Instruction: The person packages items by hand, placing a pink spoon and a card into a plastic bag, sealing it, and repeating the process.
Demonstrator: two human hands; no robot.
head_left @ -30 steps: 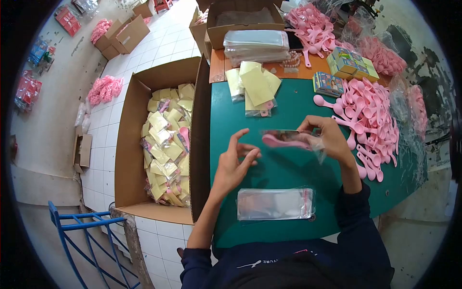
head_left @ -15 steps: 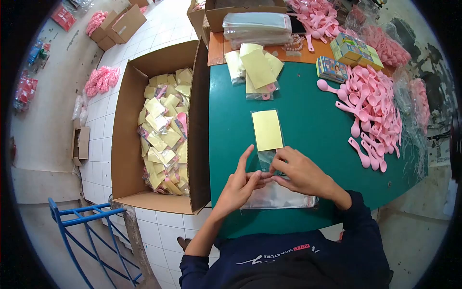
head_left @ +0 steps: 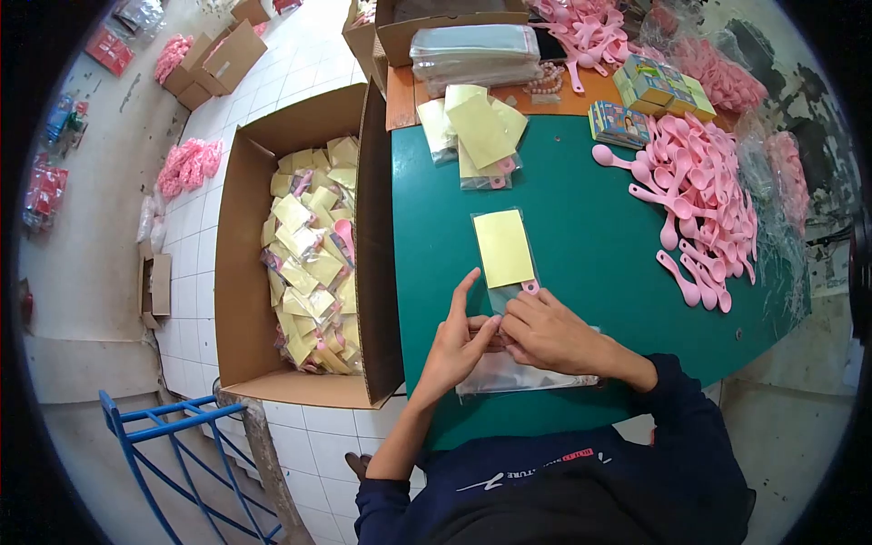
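In front of me on the green table lies a clear plastic bag [head_left: 504, 296] with a yellow card [head_left: 505, 247] inside. The handle end of a pink spoon [head_left: 530, 286] shows below the card. My left hand [head_left: 461, 347] pinches the near end of the bag between thumb and bent fingers, its index finger pointing away. Right beside it, my right hand [head_left: 550, 336] is closed on the same end, fingertips meeting those of the left. Under both hands sits a stack of clear bags [head_left: 509, 377], partly hidden.
Left of the table stands a cardboard box [head_left: 300, 389] full of packed bags. Several filled bags [head_left: 479, 132] lie at the table's far side. Pink spoons [head_left: 695, 191] are heaped on the right, near small printed boxes [head_left: 620, 124]. A blue metal frame [head_left: 186, 411] stands at lower left.
My right hand has moved slightly nearer and left, closing against my left fingertips. The spoon's handle end now shows beside it. The whole view has shifted slightly.
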